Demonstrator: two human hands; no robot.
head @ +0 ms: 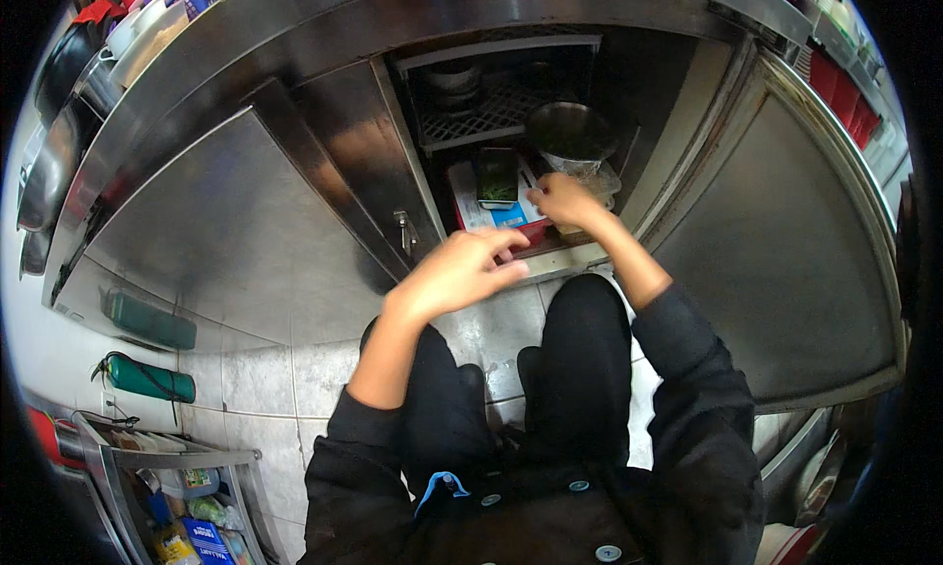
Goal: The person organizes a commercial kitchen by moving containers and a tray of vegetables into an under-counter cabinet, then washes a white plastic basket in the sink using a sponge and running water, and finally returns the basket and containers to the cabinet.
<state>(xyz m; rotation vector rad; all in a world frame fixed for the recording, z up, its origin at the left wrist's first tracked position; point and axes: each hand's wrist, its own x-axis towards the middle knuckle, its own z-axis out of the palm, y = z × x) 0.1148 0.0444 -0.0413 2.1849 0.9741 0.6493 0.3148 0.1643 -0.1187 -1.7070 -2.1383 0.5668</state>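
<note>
My right hand (pixel 567 200) reaches into a low stainless steel cabinet, its fingers bent at the right edge of a stack topped with a white and blue package (pixel 510 217); whether it grips anything is unclear. On that package rests a small container of green herbs (pixel 498 178). My left hand (pixel 471 266) hovers just outside the cabinet opening, fingers apart and holding nothing. Beneath the package a red container (pixel 536 230) shows partly. Behind my right hand are clear plastic bags (pixel 600 180) and a metal bowl (pixel 571 132) with dark green contents.
The right cabinet door (pixel 781 241) stands wide open; the left door (pixel 214 233) has a metal latch (pixel 405 232) nearby. A wire shelf (pixel 479 115) holds stacked bowls. At lower left are a green fire extinguisher (pixel 151 379) and a metal rack (pixel 184 458).
</note>
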